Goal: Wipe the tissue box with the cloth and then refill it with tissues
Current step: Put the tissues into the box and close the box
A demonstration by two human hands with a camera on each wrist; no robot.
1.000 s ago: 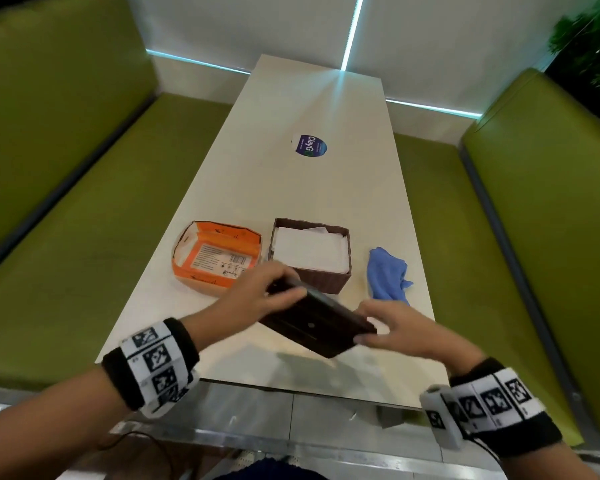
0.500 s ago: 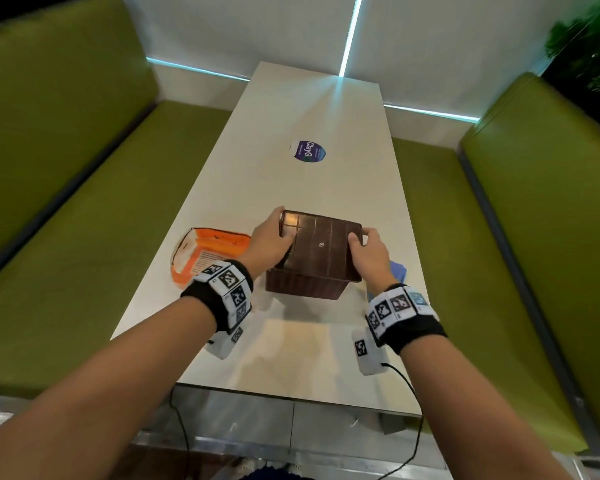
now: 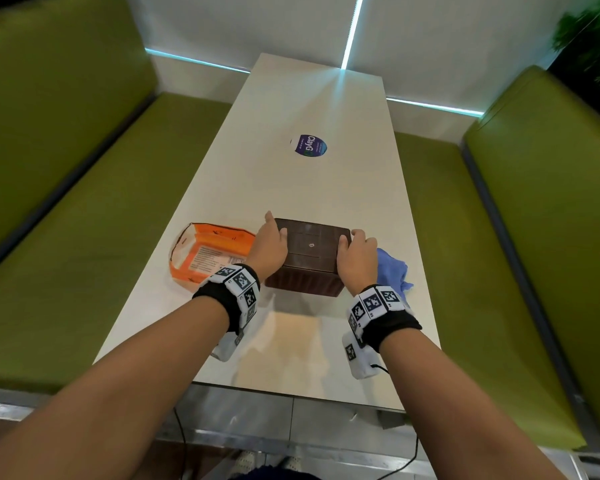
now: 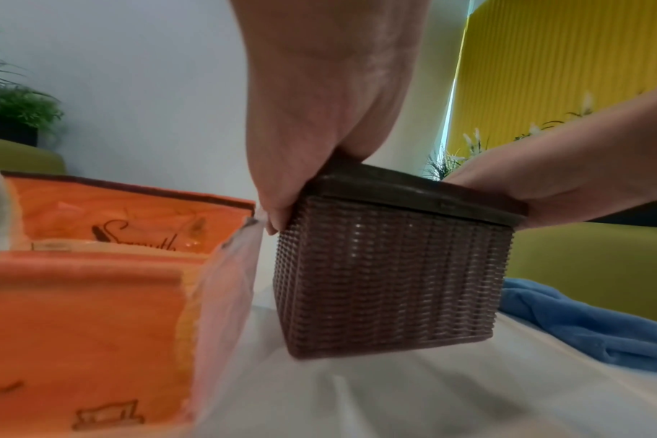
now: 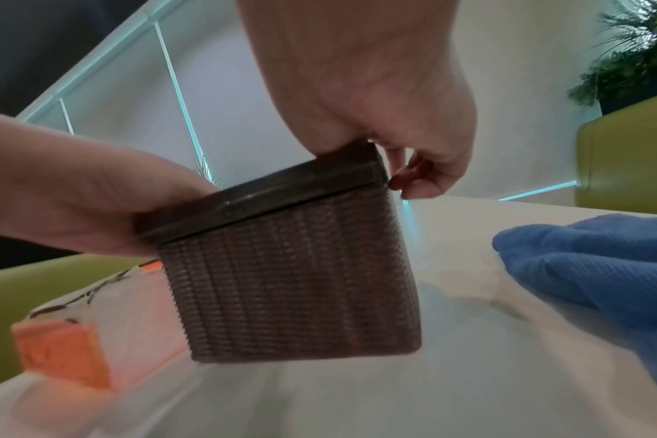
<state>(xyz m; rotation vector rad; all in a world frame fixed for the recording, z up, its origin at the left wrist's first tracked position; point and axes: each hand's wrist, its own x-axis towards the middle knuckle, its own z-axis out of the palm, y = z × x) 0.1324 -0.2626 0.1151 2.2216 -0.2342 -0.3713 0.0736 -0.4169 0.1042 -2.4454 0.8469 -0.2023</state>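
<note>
1 tissue box — 1 cloth — 1 tissue pack — 2 hands

The lid hides the tissue box's contents; the right hand covers the cloth's nine-o'clock side.

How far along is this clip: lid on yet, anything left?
Nearly finished. The lid sits on the tissue box, so wiping and refilling look done. Left hand and right hand press its edges. The cloth and tissue pack lie aside.
</note>
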